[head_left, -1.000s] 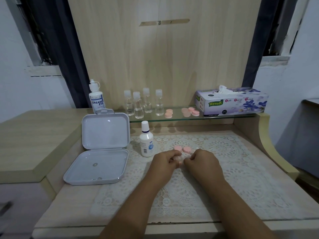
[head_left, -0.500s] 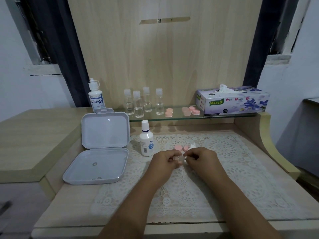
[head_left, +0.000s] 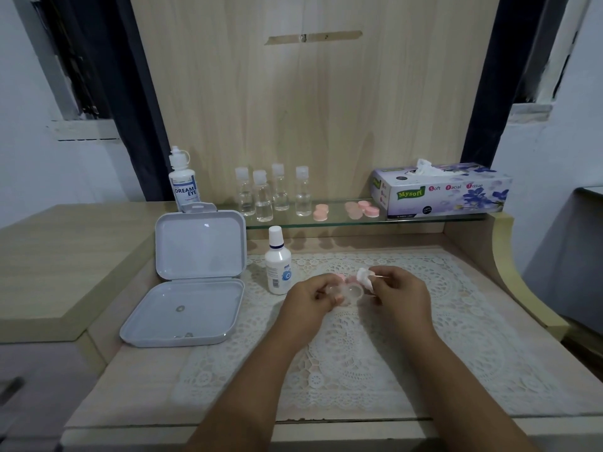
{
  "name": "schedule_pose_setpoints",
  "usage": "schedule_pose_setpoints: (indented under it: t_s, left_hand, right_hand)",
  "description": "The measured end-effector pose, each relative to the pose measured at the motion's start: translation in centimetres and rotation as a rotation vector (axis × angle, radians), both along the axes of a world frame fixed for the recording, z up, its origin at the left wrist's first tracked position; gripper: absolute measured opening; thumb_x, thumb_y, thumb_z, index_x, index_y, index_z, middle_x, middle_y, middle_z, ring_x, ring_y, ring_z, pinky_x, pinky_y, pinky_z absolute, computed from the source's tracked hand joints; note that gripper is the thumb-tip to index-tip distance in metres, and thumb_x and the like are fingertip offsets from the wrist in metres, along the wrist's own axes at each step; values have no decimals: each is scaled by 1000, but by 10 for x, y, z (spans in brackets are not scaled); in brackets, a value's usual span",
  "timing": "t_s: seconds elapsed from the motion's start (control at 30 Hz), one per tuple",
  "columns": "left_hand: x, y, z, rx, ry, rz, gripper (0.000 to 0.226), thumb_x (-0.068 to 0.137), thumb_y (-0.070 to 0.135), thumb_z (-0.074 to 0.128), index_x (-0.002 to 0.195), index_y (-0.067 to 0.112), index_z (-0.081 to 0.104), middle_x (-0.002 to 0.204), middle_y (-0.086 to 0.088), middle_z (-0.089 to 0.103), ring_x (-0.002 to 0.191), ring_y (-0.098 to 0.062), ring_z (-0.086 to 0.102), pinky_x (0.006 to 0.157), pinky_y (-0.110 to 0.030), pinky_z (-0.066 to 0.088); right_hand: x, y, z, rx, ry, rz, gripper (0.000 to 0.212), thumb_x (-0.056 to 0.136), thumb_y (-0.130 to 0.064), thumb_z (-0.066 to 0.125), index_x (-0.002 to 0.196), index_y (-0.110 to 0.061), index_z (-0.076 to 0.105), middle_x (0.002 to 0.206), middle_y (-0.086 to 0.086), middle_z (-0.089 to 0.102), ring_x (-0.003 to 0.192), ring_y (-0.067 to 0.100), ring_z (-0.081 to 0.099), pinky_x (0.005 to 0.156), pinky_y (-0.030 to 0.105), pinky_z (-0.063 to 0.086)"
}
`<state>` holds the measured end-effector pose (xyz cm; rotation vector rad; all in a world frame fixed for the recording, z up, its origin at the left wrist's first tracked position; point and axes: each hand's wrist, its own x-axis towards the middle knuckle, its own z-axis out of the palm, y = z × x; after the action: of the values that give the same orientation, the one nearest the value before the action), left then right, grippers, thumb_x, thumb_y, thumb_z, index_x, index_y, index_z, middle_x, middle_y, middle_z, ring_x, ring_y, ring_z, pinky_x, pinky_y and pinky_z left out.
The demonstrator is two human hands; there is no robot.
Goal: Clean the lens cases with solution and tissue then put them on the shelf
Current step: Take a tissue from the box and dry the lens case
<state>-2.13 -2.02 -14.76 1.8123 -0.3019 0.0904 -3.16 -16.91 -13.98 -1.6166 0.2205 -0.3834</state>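
My left hand [head_left: 311,300] holds a clear lens case [head_left: 349,292] over the lace mat, fingers curled round it. My right hand [head_left: 399,293] pinches a small wad of white tissue [head_left: 363,277] just right of the case. Pink caps [head_left: 346,278] lie on the mat behind the case, partly hidden. A small white solution bottle [head_left: 278,262] stands left of my hands. On the glass shelf [head_left: 336,220] lie several pink lens cases [head_left: 363,208] beside a tissue box [head_left: 440,192].
An open grey plastic box [head_left: 192,278] lies at the left on the desk. A Dream Eye bottle [head_left: 183,184] and several small clear bottles [head_left: 270,194] stand at the shelf's back. A wooden panel rises behind. The desk's curved right side [head_left: 518,275] bounds the mat.
My right hand has drawn back to the right with the tissue, away from the case. The clear case in my left hand now shows between the hands.
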Motion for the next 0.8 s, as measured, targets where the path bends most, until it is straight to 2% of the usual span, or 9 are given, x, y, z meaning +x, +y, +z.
schedule_pose_setpoints:
  t_s: [0.07,0.17,0.23,0.33,0.43,0.53,0.63,0.7,0.8]
  left_hand:
    - [-1,-1,1,-18,6,-61,22,86,4,63,102,19,69,83,10,60,69,4,55,75,-16,50]
    - [-2,-2,2,-23,3,-81,21,87,3,62,99,19,68,84,10,60,71,4,57,73,-16,51]
    - [-1,-2,2,7,-3,-44,17,87,6,63,94,21,67,83,12,60,74,-1,57,76,-19,50]
    - [1,-2,0,-1,6,13,12,87,8,64,93,18,67,89,4,65,82,-9,61,83,-27,52]
    - [2,-1,-2,-25,11,44,15,84,8,67,98,15,67,97,-1,66,90,-14,63,84,-28,55]
    - [1,0,-3,-9,-16,32,36,79,3,71,111,16,62,110,0,56,92,-8,56,72,-15,52]
    - [1,-1,-4,-75,32,-39,64,80,-4,68,133,26,48,114,4,53,97,-10,57,78,-20,54]
    - [3,-1,-5,-122,41,-58,53,84,-2,64,129,23,53,108,0,63,96,-13,63,85,-25,55]
    - [4,-1,-4,-93,-20,24,23,88,2,60,105,14,68,94,-3,71,88,-13,67,75,-19,54]
  right_hand:
    - [-5,3,5,279,45,157,17,87,8,56,95,-1,67,82,15,72,68,16,71,58,23,54]
    - [-7,6,7,498,102,322,17,87,10,54,102,8,63,89,31,68,77,39,68,70,41,58]
    - [-4,6,5,521,103,340,17,92,5,50,105,7,61,91,31,68,73,36,65,74,45,56]
    - [-5,8,6,550,93,386,16,93,-2,54,107,3,61,95,31,66,70,31,66,74,43,55]
    - [-9,10,5,506,43,479,25,87,8,59,112,3,60,94,26,69,73,25,68,66,32,58]
    - [-5,6,3,395,15,469,23,89,12,52,110,5,60,76,16,70,62,17,68,57,23,55]
    - [1,2,3,246,28,440,25,91,4,55,115,0,62,75,15,67,65,20,64,65,30,56]
    - [2,3,0,295,38,477,25,91,2,56,116,-1,62,76,19,65,69,26,60,73,40,54]
    - [1,8,-4,502,35,538,24,91,6,53,114,4,59,70,18,59,61,22,54,65,36,47]
